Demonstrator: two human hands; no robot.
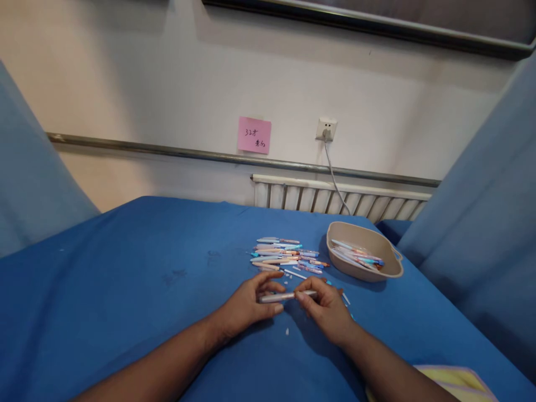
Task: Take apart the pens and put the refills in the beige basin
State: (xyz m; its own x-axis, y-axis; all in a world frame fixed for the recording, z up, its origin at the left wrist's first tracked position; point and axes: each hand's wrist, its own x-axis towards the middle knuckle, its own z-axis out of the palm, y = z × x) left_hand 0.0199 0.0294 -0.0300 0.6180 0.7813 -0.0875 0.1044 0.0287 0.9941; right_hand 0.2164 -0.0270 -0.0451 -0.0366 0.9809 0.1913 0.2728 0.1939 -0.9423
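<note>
My right hand [329,310] pinches a pale pen [276,298] between thumb and fingertips, near its right part. The pen lies almost level, just above the blue cloth. Around its left end is my left hand [253,298], thumb below and fingers spread above, with gaps between them; whether it touches the pen is hard to tell. Just beyond the hands lies a loose pile of pens [280,254] in pale blue, peach, white and orange. Small white bits [287,331] rest on the cloth close to my hands. Several thin pen parts [345,298] are partly hidden behind my right hand.
A beige basket [335,231] with more pens inside stands to the right of the pile. Blue cloth [125,290] covers the table. Something yellow [456,382] lies at the lower right. Behind are a radiator [293,195], a plugged-in cable [330,164] and blue curtains [481,223].
</note>
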